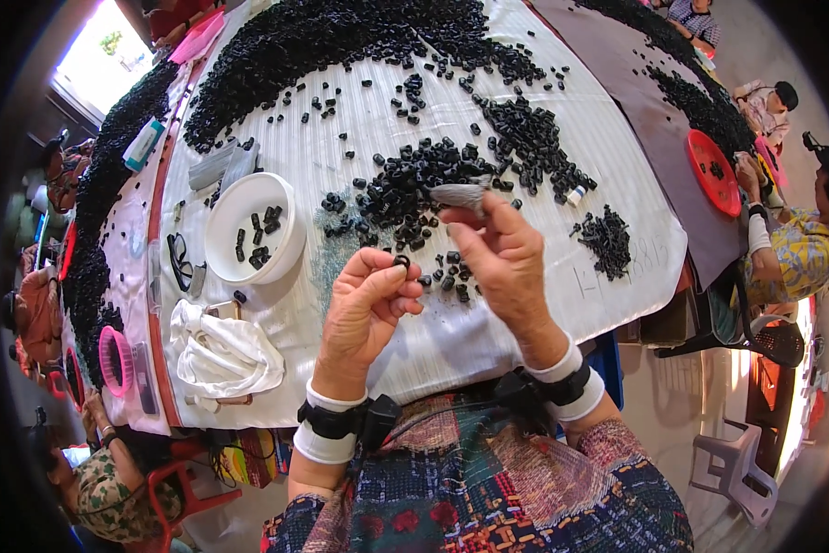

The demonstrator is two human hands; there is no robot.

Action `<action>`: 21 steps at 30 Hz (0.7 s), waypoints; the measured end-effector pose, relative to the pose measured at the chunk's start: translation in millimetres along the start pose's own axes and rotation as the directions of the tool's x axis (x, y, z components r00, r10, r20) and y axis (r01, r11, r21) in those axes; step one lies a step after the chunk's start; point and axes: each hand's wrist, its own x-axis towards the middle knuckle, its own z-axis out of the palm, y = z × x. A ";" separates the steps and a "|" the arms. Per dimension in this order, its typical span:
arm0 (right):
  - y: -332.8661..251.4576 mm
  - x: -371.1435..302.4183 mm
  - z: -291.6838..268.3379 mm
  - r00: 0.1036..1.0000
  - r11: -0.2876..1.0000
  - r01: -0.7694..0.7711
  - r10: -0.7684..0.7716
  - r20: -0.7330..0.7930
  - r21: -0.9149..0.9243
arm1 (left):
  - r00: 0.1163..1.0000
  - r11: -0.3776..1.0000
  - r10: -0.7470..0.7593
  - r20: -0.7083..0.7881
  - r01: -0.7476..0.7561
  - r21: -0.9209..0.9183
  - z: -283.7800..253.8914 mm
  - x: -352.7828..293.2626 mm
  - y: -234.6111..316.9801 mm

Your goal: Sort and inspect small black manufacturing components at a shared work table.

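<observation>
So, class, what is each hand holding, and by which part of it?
The left hand pinches a small black piece between its fingers, the exact spot hidden; the right hand holds a blurred grey piece by its right end.

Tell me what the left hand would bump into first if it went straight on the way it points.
Probably the loose pile of small black pieces just beyond the left hand. Its height above the table is unclear, so it might pass over them.
</observation>
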 end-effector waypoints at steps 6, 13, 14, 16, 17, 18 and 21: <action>22.6 12.3 -24.4 0.988 0.985 -0.090 0.107 0.113 -0.146 | 0.995 0.998 -0.051 -0.088 0.054 0.039 -19.1 -5.6 8.1; 44.1 10.7 -18.5 0.946 0.798 0.218 -0.031 0.322 -0.562 | 0.988 0.991 -0.102 -0.112 0.111 0.074 -25.4 -5.0 7.4; 46.6 10.5 -18.7 0.931 0.740 0.281 -0.056 0.360 -0.611 | 0.989 0.992 -0.107 -0.103 0.113 0.051 -27.2 -4.7 6.8; 52.8 10.4 -19.5 0.927 0.709 0.300 -0.059 0.370 -0.638 | 0.990 0.993 -0.112 -0.091 0.115 0.027 -28.0 -4.3 7.1; 55.8 10.0 -19.1 0.923 0.689 0.313 -0.060 0.379 -0.654 | 0.988 0.993 -0.113 -0.108 0.117 0.033 -28.1 -5.0 7.4; 57.8 9.9 -18.5 0.920 0.668 0.326 -0.061 0.387 -0.669 | 0.986 0.992 -0.115 -0.124 0.120 0.039 -28.2 -5.6 7.5; 60.2 8.4 -14.9 0.912 0.635 0.355 -0.072 0.405 -0.686 | 0.983 0.993 -0.095 -0.154 0.105 0.057 -29.4 -5.7 6.0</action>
